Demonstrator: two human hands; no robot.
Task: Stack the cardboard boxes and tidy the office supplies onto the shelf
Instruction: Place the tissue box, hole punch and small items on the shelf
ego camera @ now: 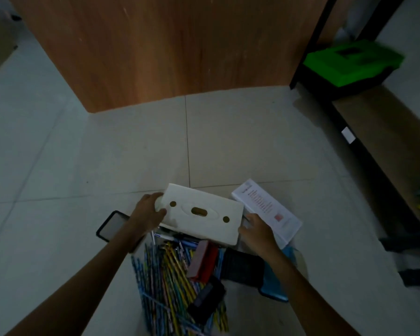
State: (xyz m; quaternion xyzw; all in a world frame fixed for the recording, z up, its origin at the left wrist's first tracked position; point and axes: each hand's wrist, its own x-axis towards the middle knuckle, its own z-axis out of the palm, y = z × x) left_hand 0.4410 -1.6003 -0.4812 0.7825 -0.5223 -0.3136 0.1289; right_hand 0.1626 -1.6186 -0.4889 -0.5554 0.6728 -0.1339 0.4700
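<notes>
A white box with an oval slot and two round holes in its top is held low over the floor, tilted. My left hand grips its left end and my right hand holds its right end. Below it lies a heap of coloured pencils and pens, with a red and grey stapler-like item, a black device and a black pouch on top. A white printed booklet lies just right of the box. The shelf stands at the right.
A tall wooden panel rises ahead. A green and black case sits on the shelf's low board. A dark-framed tablet lies under my left wrist. A blue tray lies beneath my right forearm. Pale floor tiles surround the heap.
</notes>
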